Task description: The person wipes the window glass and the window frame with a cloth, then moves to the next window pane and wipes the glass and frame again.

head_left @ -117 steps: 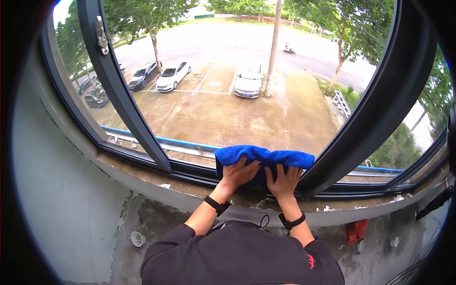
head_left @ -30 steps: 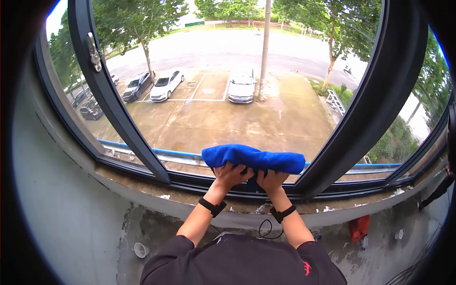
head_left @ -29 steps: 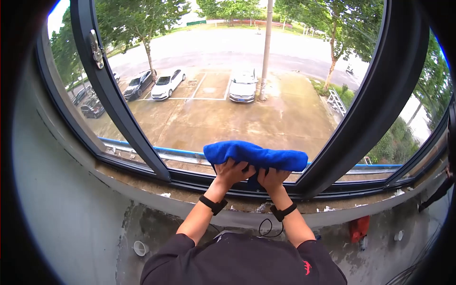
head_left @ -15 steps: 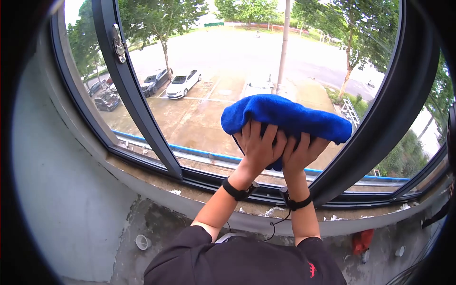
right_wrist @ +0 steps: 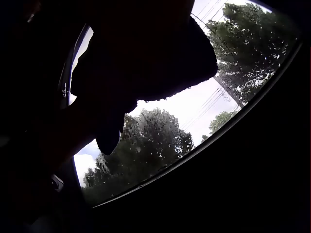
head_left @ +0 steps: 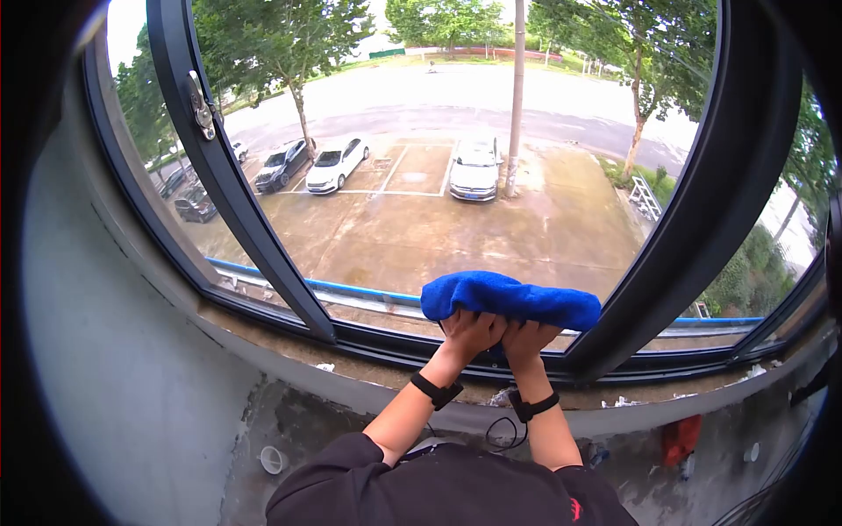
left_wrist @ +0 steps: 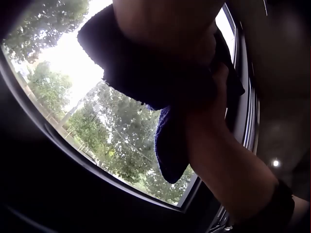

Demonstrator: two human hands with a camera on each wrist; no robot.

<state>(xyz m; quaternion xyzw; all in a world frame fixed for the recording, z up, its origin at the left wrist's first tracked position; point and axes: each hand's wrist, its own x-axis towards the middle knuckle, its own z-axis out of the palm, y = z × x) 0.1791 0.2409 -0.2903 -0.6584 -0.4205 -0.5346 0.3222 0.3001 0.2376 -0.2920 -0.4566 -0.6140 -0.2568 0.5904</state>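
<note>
In the head view, a thick, folded blue cloth [head_left: 517,300] lies across the lower part of the large window pane [head_left: 421,237]. My left hand [head_left: 471,335] grips its underside left of the middle. Close beside it, my right hand [head_left: 530,340] holds the cloth too, its fingertips tucked out of sight under the fold. Seen from the left wrist, the cloth [left_wrist: 170,145] hangs down in a flap against the bright glass. The right wrist view renders the cloth [right_wrist: 189,68] as a dark outline, with the fingers lost in shadow.
A dark window frame post [head_left: 702,237] stands right of the cloth, and another with a metal latch [head_left: 202,105] is at left. Below runs a rough sill [head_left: 386,366] with white debris. A white cup [head_left: 273,459] and a red object [head_left: 681,440] are beneath.
Half a second ago both hands had carried the cloth higher on the pane; now they are down near the bottom frame again. Both hands keep hold of the cloth.
</note>
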